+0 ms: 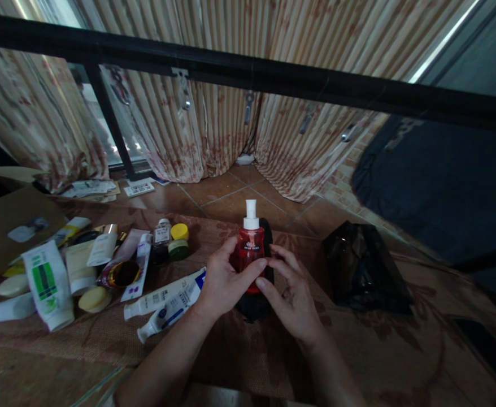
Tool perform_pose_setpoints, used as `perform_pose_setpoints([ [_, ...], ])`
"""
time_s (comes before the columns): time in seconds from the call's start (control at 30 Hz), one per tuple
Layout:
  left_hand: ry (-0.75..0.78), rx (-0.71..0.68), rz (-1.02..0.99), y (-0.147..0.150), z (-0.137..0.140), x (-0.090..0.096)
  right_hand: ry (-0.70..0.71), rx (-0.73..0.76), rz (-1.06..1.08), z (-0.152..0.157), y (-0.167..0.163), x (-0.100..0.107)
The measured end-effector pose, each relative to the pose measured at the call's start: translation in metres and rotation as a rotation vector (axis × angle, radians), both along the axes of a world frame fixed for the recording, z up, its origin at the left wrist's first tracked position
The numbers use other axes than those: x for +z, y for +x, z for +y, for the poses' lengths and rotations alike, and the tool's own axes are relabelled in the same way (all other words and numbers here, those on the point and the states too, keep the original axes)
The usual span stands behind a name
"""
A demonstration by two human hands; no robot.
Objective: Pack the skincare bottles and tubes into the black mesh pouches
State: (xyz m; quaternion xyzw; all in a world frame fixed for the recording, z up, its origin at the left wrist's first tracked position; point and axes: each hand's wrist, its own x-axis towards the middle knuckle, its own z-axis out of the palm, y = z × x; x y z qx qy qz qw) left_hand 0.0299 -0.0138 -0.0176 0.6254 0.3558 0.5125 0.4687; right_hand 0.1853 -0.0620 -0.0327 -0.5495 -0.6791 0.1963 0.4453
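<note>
A red pump bottle (254, 236) with a white pump head stands upright in front of me. My left hand (226, 277) grips it from the left, thumb across its front. From the right, my right hand (292, 294) closes on the bottle's lower side with thumb and fingertips, its fingers curled. Behind and under the bottle lies something black (254, 308), perhaps a bag or pouch, partly hidden by the bottle and my hands. Close to my left wrist are two white tubes (169, 305) lying side by side.
Several cosmetic tubes (48, 282), jars (178, 249) and a small bottle (162, 232) crowd the left, beside a cardboard box (14, 226). A black plastic bag (364, 265) lies to the right. A dark rail (248, 70) with clips crosses in front of the curtains (226, 130).
</note>
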Motion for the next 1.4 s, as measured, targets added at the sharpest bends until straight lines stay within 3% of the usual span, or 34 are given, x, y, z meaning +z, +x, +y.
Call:
perform_pose_setpoints([
  [1.4, 0.002, 0.013, 0.04, -0.0003, 0.0002, -0.0016, 0.009, 0.004, -0.004, 0.0009, 0.0002, 0.0005],
])
